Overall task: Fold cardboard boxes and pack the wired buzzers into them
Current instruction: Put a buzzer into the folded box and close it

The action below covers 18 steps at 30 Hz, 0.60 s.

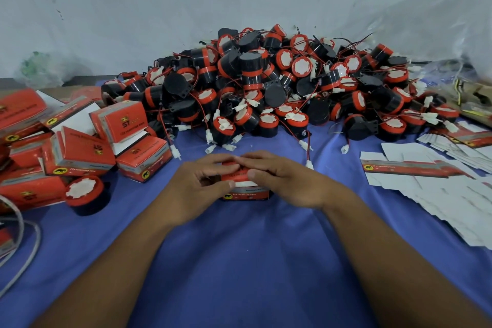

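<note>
A blue-clothed bench [239, 261] carries a big heap of black-and-red wired buzzers [266, 82] awaiting packing. Folded red cardboard boxes [80, 152] lie left, flat white blanks [439, 194] right. Both hands, left [197, 189] and right [287, 181], grip one red box [245, 192] at centre, seemingly closing it; most work remains.

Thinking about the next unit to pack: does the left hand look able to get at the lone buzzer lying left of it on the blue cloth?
Probably yes. Bare blue cloth lies between the left hand and the lone buzzer, though that hand now holds the box.
</note>
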Motion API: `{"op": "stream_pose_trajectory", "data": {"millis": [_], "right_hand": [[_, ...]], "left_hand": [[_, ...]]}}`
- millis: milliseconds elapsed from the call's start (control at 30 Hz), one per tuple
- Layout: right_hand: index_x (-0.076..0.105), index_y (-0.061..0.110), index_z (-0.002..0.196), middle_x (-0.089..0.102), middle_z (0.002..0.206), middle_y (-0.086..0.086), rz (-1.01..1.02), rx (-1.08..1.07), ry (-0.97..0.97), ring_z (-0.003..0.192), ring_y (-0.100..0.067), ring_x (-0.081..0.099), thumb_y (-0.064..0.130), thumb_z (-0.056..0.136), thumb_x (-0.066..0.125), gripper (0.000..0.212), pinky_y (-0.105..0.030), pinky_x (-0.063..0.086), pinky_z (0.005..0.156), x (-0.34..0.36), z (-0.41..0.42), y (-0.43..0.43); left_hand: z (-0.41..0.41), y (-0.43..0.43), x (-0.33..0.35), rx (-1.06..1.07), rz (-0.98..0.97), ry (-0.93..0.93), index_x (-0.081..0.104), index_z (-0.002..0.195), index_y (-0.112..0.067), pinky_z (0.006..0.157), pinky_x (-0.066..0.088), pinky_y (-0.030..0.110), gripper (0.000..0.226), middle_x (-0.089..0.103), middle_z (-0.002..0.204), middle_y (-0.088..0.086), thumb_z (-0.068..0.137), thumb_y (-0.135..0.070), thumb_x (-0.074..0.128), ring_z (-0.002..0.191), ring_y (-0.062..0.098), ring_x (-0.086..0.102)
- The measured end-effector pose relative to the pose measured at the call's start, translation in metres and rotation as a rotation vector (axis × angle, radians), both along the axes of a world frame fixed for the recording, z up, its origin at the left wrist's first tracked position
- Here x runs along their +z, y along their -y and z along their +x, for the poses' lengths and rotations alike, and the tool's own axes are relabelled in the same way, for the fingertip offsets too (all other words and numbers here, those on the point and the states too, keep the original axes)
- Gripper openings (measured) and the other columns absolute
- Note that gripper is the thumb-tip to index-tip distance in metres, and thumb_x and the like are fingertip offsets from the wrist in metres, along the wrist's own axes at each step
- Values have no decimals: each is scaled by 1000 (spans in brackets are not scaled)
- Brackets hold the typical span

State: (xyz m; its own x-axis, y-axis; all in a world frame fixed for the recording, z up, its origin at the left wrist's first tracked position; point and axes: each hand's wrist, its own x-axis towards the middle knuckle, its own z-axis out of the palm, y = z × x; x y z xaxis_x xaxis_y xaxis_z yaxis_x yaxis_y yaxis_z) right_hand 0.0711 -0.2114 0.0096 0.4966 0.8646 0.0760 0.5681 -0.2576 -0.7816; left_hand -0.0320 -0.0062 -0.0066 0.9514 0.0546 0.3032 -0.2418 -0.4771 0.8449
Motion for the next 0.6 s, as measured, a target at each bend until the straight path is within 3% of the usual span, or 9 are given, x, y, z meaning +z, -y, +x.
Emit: {"op": "stream_pose_trajectory", "data": {"millis": [100, 167, 233, 300, 367, 500, 600], "right_hand": [[44, 40, 145, 37, 145, 19, -5, 16, 51, 131, 19, 30, 30, 106, 45, 40, -13, 30, 113, 0, 0, 1], [44, 36, 147, 31, 155, 15, -2, 3, 139, 142, 13, 22, 29, 106, 45, 42, -15, 24, 117, -3, -1, -1], [41, 24, 151, 27, 161, 7, 7, -12, 213, 148, 0, 19, 28, 106, 45, 46, -21, 23, 120, -7, -1, -5], [38, 22, 153, 23, 162, 7, 26, -14, 147, 149, -1, 18, 29, 105, 47, 50, -24, 24, 121, -11, -2, -7], [45, 24, 148, 26, 162, 9, 109, -31, 66, 147, 1, 23, 28, 103, 52, 46, -24, 28, 119, -12, -2, -7], [74, 8, 116, 61, 135, 6, 370, -170, 122, 127, 5, 52, 7, 91, 70, 25, -28, 44, 110, -13, -3, -9], [75, -2, 107, 66, 121, 2, 445, -136, 381, 123, 5, 51, 2, 87, 71, 21, -22, 41, 111, -14, -6, -16]], "left_hand": [[-3, -3, 0, 36, 245, 35, 66, 122, -37, 105, 42, 21, 36, 50, 139, -29, 86, -40, 68, 129, -4, 44], [-3, -1, -1, 47, 328, 58, 64, 128, -33, 109, 33, 16, 49, 44, 146, -26, 81, -49, 67, 134, -5, 37], [-1, 4, -4, 55, 320, 110, 62, 129, -26, 109, 32, 10, 47, 44, 144, -23, 84, -35, 70, 133, -6, 40], [2, 6, -7, 85, 269, 148, 62, 127, -23, 106, 34, 8, 43, 49, 138, -20, 86, -19, 72, 128, -10, 45], [3, 5, -8, 110, 212, 136, 60, 127, -25, 103, 35, 6, 43, 52, 135, -20, 85, -18, 71, 125, -14, 46], [4, 2, -10, 164, 252, 145, 66, 125, -17, 109, 38, 19, 43, 57, 138, -8, 84, -29, 66, 131, 8, 50], [7, -1, -14, 181, 352, 176, 67, 125, -12, 115, 36, 33, 38, 55, 138, -6, 88, -19, 71, 136, 17, 47]]}}
